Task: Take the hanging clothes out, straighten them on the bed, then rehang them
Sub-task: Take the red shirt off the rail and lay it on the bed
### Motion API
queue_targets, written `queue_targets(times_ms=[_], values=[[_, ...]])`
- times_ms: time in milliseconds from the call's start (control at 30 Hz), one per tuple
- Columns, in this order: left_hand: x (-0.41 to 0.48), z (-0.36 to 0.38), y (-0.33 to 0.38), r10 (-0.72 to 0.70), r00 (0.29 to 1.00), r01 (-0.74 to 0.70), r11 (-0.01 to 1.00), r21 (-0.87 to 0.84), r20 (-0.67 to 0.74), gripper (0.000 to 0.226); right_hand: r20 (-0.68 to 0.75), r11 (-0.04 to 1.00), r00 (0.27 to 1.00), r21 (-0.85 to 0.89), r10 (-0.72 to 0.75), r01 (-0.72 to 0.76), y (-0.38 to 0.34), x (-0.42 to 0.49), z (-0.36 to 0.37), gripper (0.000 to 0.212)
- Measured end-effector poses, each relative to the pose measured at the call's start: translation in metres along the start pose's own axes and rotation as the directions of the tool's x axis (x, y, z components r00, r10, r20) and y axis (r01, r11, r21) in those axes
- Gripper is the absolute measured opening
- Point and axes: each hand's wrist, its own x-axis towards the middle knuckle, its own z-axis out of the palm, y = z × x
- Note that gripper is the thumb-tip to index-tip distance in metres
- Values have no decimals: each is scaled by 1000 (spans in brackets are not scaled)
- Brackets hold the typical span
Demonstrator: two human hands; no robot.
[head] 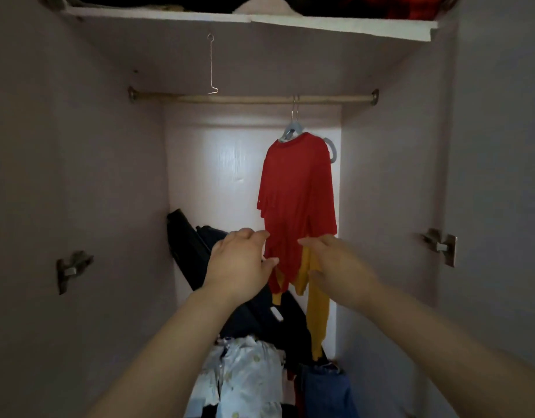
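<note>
- Red shirt (296,188) hangs on a grey hanger (290,131) from the rod (251,99), right of the wardrobe's middle. A yellow garment (317,309) shows below its hem.
- Your left hand (239,260) is at the shirt's lower left edge. Its grip is loose, with the fingers lightly bent and closed on nothing.
- Your right hand (338,267) is at the lower right of the hem. Thumb and fingers are spread with fabric showing between them, so that grip is not closed either.
- The step in hand looks like taking the shirt out. Do not tug from the hem, since a pull there would likely slide the shirt off its shoulders or tip the hanger. A grey hanger end pokes out bare past the right shoulder.
- Go higher instead. Take the hook at the rod with one hand and lift it clear, while the other hand gathers the shirt's body.
- Check the top first. There may be two hooks side by side, but they are too small to be sure, so I cannot tell whether the yellow garment has its own hanger.
- Keep the hems above the pile of clothes (245,378) on the wardrobe floor as you draw back. The bed is out of view.
</note>
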Motion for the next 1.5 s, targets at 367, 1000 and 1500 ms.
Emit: queue_targets(times_ms=[367, 1000, 1500], values=[[187, 24, -46, 26, 985, -15, 997, 70, -168, 53, -238, 944, 954, -315, -183, 102, 56, 210, -7, 55], [362, 98, -158, 124, 953, -101, 990, 96, -276, 51, -585, 909, 811, -331, 13, -254, 158, 428, 4, 45], [417, 108, -155, 162, 884, -106, 983, 148, -440, 52, -783, 988, 614, -153, -99, -37, 191, 480, -4, 34]])
